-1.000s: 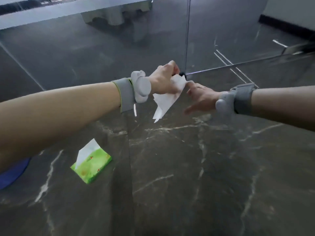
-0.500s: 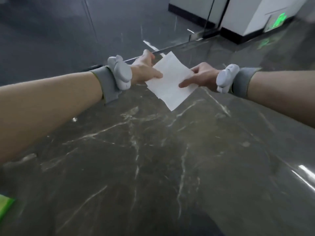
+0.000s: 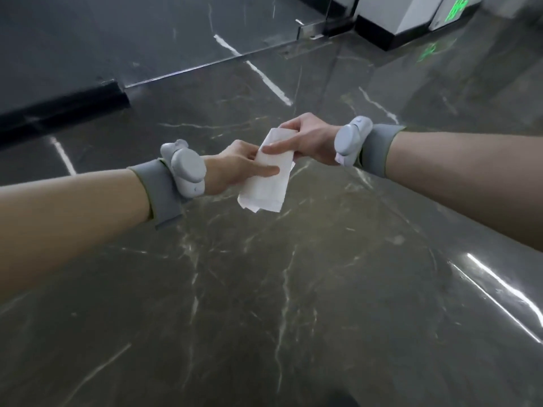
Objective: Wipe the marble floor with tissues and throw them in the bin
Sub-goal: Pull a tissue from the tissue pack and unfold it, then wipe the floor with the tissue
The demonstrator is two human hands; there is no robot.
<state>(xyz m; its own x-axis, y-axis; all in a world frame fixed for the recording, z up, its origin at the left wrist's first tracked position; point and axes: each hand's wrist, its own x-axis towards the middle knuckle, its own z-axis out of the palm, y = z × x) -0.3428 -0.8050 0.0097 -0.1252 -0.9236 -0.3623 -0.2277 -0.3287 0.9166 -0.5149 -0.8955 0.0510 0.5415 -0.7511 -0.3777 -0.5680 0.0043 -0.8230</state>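
Observation:
A white tissue [image 3: 266, 183], folded into a narrow strip, hangs in the air above the dark marble floor [image 3: 264, 289]. My left hand [image 3: 238, 168] pinches its left side, thumb on top. My right hand [image 3: 305, 139] grips its upper end from the right. Both wrists wear grey bands with pale sensor pods. No bin is in view.
A glass partition [image 3: 311, 54] with a metal floor fitting stands ahead. A black skirting strip [image 3: 64, 110] runs along the left wall. At the far right, a white wall base carries a green exit sign [image 3: 457, 7] that reflects on the floor.
The view has swung to the right and the green tissue pack has left the frame. The tissue, spread flat between both hands half a second ago, is now folded into a narrower strip.

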